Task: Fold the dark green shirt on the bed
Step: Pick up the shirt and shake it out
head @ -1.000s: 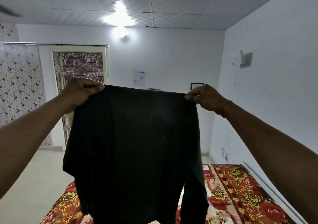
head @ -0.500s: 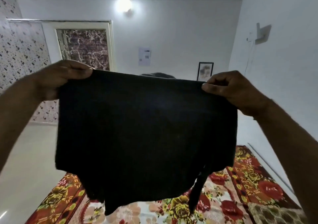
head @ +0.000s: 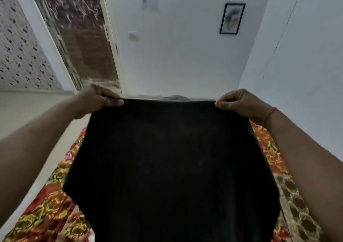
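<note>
Centrally, the dark green shirt (head: 172, 167) is hanging in front of the camera, stretched flat between two raised hands and appearing almost black in this light. At its upper left corner, the left hand (head: 96, 100) is pinching the top edge, with the fingers curled over the cloth and the thumb tip lying along the hem. At the upper right corner, the right hand (head: 241, 104) is gripping the same edge in a matching pinch; a thin red thread band (head: 269, 114) is circling that wrist. Both forearms are reaching forward from the lower corners of the view. Beneath the garment, the bed (head: 46, 214) is showing on either side, covered by a red and yellow floral sheet, and the lower part of the shirt is hiding most of it; whether the cloth is touching the bed cannot be told. Behind the hands, a white wall is carrying a framed picture (head: 232, 18) at upper right, while a door (head: 78, 37) with a mottled brown panel is standing at upper left beside patterned wallpaper (head: 20, 52).
</note>
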